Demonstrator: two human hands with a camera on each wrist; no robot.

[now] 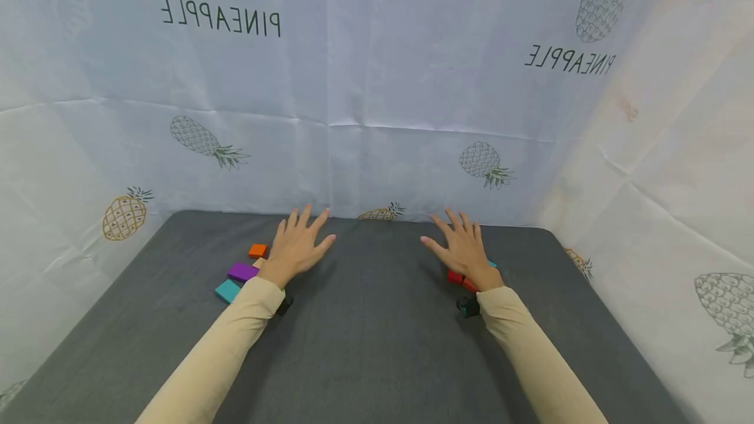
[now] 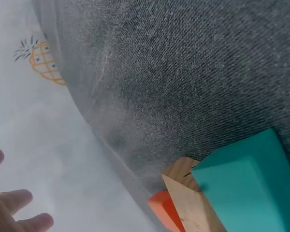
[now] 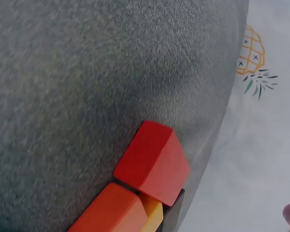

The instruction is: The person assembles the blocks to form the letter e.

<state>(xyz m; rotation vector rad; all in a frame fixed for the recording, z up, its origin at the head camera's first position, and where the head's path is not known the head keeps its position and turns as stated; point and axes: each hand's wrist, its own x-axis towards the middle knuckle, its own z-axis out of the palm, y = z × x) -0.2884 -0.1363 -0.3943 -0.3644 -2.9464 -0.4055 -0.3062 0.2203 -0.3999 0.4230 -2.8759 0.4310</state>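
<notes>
My left hand [image 1: 296, 248] hovers over the far left of the dark table with its fingers spread, holding nothing. Beside its wrist lie an orange block [image 1: 257, 250], a plain wooden block [image 2: 189, 193], a purple block [image 1: 243, 272] and a teal block [image 1: 228, 290]. On the right, my right hand [image 1: 462, 250] is likewise spread and holds nothing. A red block [image 3: 154, 162] and an orange-red block [image 3: 111, 210] sit under its wrist, with a yellow block [image 3: 153, 212] and a dark block [image 3: 173, 212] partly hidden behind them. Some blue-green [image 1: 491, 264] shows past that hand.
The table [image 1: 365, 332] has a grey cloth top with rounded far corners. A white curtain [image 1: 377, 169] printed with pineapples hangs along its back edge and continues at both sides. Dark wrist cameras [image 1: 469, 307] sit under both wrists.
</notes>
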